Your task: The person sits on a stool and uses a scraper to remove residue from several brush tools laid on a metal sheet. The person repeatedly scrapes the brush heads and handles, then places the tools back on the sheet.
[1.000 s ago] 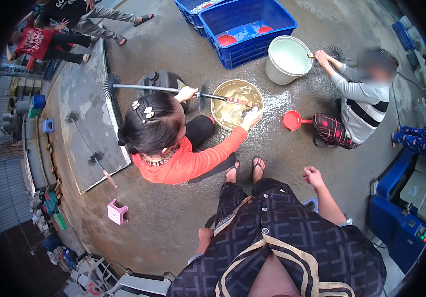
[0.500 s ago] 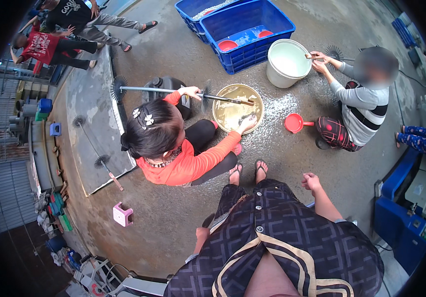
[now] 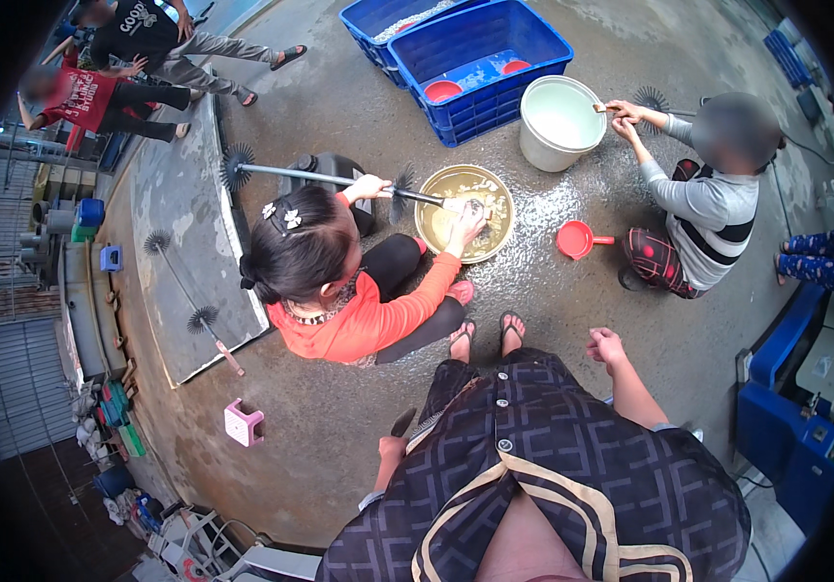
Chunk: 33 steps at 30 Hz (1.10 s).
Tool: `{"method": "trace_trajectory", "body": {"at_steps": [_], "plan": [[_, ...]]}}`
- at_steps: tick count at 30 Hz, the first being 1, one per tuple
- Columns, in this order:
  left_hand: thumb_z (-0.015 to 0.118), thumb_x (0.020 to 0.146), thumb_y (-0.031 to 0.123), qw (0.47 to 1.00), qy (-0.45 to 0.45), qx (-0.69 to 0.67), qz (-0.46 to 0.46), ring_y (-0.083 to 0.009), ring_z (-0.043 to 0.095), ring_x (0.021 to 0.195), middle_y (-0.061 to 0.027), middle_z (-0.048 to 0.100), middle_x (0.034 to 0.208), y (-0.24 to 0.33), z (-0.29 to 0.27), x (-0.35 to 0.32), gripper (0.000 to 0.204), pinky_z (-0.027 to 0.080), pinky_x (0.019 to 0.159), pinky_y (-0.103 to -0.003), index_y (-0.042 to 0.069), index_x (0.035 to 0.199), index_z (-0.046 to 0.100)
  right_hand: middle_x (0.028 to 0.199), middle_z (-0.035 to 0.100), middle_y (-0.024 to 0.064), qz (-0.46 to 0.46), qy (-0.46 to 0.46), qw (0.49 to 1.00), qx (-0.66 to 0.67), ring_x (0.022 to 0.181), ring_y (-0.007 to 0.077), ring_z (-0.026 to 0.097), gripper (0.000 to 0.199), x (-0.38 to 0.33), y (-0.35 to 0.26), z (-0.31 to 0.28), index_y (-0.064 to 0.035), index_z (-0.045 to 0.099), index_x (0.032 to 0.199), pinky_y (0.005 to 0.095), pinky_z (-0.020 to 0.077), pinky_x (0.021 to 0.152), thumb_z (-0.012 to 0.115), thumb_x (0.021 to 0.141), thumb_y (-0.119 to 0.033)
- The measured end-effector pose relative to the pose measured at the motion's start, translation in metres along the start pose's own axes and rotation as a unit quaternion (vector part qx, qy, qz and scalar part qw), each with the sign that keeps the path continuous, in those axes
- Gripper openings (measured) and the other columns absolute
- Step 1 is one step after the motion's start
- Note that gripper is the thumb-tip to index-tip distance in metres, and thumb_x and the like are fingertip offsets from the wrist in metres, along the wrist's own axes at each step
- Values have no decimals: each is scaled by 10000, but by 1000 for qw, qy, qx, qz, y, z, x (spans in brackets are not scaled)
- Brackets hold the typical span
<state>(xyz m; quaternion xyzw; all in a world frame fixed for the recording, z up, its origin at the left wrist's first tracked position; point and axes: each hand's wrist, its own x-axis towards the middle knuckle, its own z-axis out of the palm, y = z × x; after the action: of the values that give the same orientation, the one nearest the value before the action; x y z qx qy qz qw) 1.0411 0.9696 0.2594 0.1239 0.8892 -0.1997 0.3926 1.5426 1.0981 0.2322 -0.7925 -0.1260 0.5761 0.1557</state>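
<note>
Low in front of my body, my left hand (image 3: pixel 393 449) is closed around a dark, pointed, blade-like tool (image 3: pixel 403 422) whose tip sticks up past the fingers; its handle is hidden. My right hand (image 3: pixel 607 347) hangs in the air to the right, fingers curled in, with nothing showing in it. Ahead of me a squatting person in orange holds a long rod with round black bristle brushes (image 3: pixel 339 180) over a gold basin (image 3: pixel 424 233) of water, one hand on the rod's end. Further right, a crouching person in grey holds a brown-ended rod by a white bucket (image 3: pixel 539 145).
A red dipper (image 3: pixel 574 240) lies on the wet concrete floor. Blue crates (image 3: pixel 475 114) stand at the far side. On the left are another brush rod (image 3: pixel 181 281) on a slab and a pink stool (image 3: pixel 242 423). A blue machine (image 3: pixel 781 436) stands right; more people are around.
The dark tool in my left hand now shows its tip more clearly. The person in orange has moved the free hand up onto the rod, whose end has dipped into the basin.
</note>
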Motion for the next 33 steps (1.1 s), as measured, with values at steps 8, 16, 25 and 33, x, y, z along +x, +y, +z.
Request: {"method": "trace_trajectory", "body": {"at_steps": [8, 16, 25, 33], "plan": [[665, 644, 197, 999, -5, 43, 23, -265, 592, 980, -173, 618, 1011, -44, 60, 91, 336, 477, 824, -351, -12, 906, 649, 831, 607, 61, 9, -5, 1000, -25, 616, 147, 578, 336, 3, 4, -3, -105, 539, 1085, 306, 440, 579, 506, 853, -346], [655, 652, 202, 999, -4, 41, 29, -270, 583, 996, -171, 611, 1027, -52, 76, 112, 335, 474, 830, -354, -5, 916, 648, 852, 607, 70, 10, -3, 1000, -20, 631, 152, 581, 344, 13, -3, -6, -109, 524, 1109, 313, 444, 596, 501, 858, -343], [666, 648, 217, 1000, -7, 13, 23, -270, 579, 1002, -172, 609, 1033, -47, 81, 109, 350, 473, 831, -356, -2, 920, 648, 854, 610, 71, 5, -15, 1000, -20, 614, 146, 576, 344, 22, -10, -6, -111, 518, 1111, 307, 441, 577, 502, 857, -343], [676, 644, 231, 1000, -5, -3, 19, -269, 576, 1008, -172, 607, 1037, -48, 82, 107, 363, 473, 833, -358, 2, 924, 648, 847, 611, 71, 2, -19, 1000, -19, 613, 144, 576, 352, 27, -15, -8, -112, 512, 1117, 306, 437, 567, 505, 854, -346]]}}
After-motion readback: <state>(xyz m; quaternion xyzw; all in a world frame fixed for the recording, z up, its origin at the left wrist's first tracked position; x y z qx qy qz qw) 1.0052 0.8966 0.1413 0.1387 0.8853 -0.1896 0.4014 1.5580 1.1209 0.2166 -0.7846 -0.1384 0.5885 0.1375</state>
